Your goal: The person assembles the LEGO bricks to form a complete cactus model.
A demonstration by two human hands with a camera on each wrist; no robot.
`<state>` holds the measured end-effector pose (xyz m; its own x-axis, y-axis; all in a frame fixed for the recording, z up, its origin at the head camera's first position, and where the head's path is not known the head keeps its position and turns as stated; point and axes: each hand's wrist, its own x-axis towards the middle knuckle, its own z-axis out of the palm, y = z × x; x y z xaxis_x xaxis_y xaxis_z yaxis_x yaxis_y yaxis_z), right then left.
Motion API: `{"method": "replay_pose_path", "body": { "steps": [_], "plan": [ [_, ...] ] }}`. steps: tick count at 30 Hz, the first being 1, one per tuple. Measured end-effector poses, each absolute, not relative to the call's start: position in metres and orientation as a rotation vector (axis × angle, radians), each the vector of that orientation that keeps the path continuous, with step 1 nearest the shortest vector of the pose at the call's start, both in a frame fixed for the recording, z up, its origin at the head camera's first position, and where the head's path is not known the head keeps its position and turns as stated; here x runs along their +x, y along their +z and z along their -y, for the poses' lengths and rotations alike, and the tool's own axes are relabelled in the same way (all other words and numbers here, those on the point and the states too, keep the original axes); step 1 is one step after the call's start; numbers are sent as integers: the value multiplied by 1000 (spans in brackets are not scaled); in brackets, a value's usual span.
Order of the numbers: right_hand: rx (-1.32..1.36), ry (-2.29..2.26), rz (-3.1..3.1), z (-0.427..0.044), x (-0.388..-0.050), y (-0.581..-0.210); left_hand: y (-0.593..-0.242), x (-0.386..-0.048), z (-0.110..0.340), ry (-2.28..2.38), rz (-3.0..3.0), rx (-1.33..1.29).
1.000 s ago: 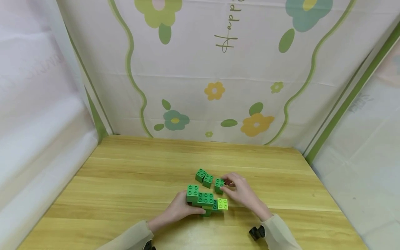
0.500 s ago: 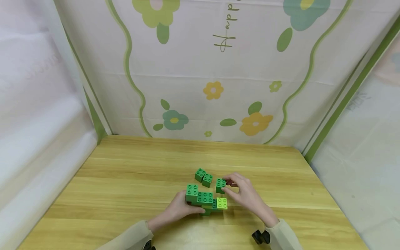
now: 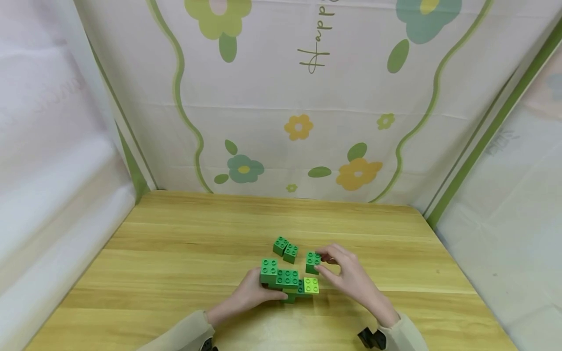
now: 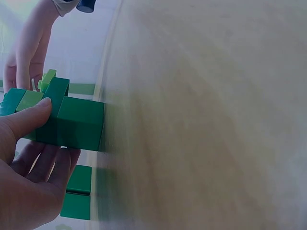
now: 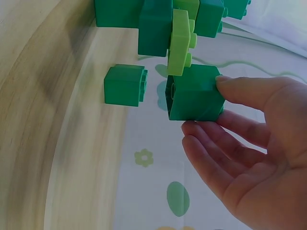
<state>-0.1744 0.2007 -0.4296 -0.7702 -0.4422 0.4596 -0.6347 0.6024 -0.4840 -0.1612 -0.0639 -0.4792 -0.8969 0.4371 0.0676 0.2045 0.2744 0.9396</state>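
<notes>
My left hand grips an assembly of green bricks, thumb on the near side and fingers behind it in the left wrist view. A yellow-green brick sits at its right end. Between thumb and fingertips, my right hand pinches a separate green brick; in the right wrist view that brick shows its hollow underside and looks lifted off the table. Behind the assembly, two small green bricks rest on the table close together.
The wooden table extends around both hands. Behind it hangs a white cloth with printed flowers, and more pale cloth closes off the left and right sides.
The brick pinched in my right hand has shifted slightly right, away from the two loose bricks. My left hand and the assembly have stayed nearly still.
</notes>
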Motion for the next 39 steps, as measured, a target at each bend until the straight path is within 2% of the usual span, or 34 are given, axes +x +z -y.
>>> {"method": "replay_pose_path", "body": {
  "steps": [39],
  "plan": [
    [884,921,2457,-208,-154,-427,-481,-162,65,1680,-2323,625]
  ]
}}
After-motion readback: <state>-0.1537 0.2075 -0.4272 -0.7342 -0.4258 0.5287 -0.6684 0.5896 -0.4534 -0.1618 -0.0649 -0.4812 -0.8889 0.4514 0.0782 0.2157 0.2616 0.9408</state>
